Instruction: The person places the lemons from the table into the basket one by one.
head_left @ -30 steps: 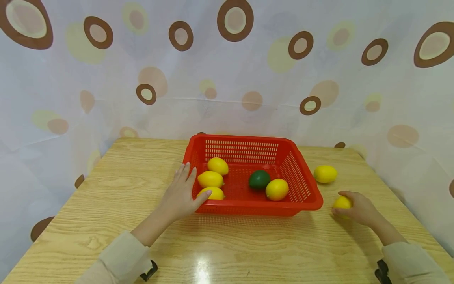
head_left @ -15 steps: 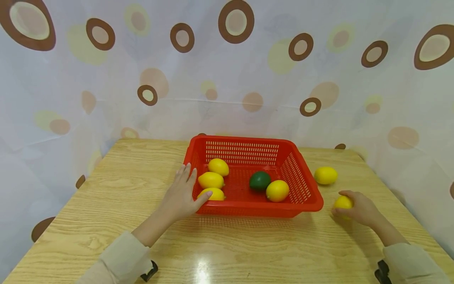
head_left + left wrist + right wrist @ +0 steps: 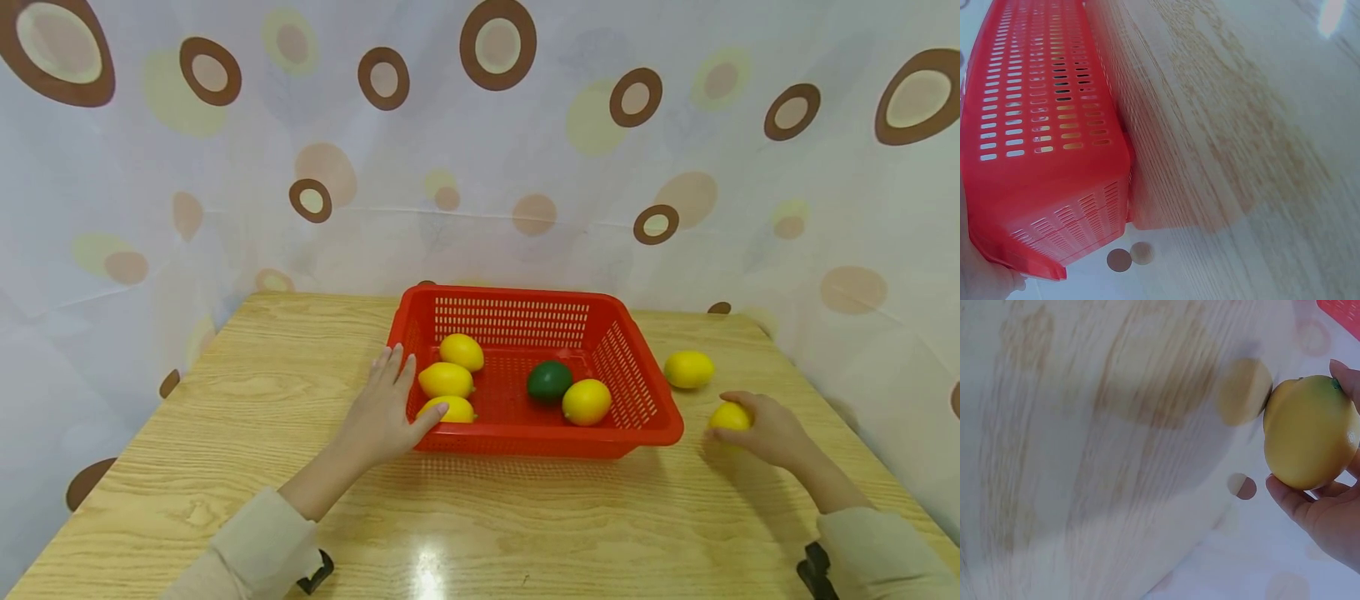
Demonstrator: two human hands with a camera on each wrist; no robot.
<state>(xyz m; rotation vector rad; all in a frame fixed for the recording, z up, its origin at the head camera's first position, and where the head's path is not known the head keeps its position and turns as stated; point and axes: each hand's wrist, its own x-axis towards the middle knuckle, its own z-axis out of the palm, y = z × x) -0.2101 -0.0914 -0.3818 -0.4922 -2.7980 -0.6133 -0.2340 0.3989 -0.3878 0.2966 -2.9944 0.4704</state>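
Observation:
My left hand (image 3: 382, 408) rests on the left front corner of a red plastic basket (image 3: 525, 432), its fingers along the left rim and its thumb over the front rim. The left wrist view shows part of that hand (image 3: 988, 275) at the rim, beside the slotted red basket (image 3: 1054, 181). To the right of the basket, my right hand (image 3: 772, 429) holds a yellow lemon (image 3: 731, 417) between thumb and fingers. Seen from the right wrist, the lemon (image 3: 1310, 434) shows a green spot at one end, and its shadow falls below it. Another lemon (image 3: 1277, 403) shows behind it.
Inside the basket, three lemons (image 3: 446, 380) line the left side. A dark green fruit (image 3: 550, 381) and one lemon (image 3: 587, 402) lie on the right. Another lemon (image 3: 688, 369) lies outside on the wooden table (image 3: 600, 525), near a patterned backdrop (image 3: 480, 167).
My right hand has raised the lemon slightly off the table and moved a little to the right. The left hand and the basket have stayed in place.

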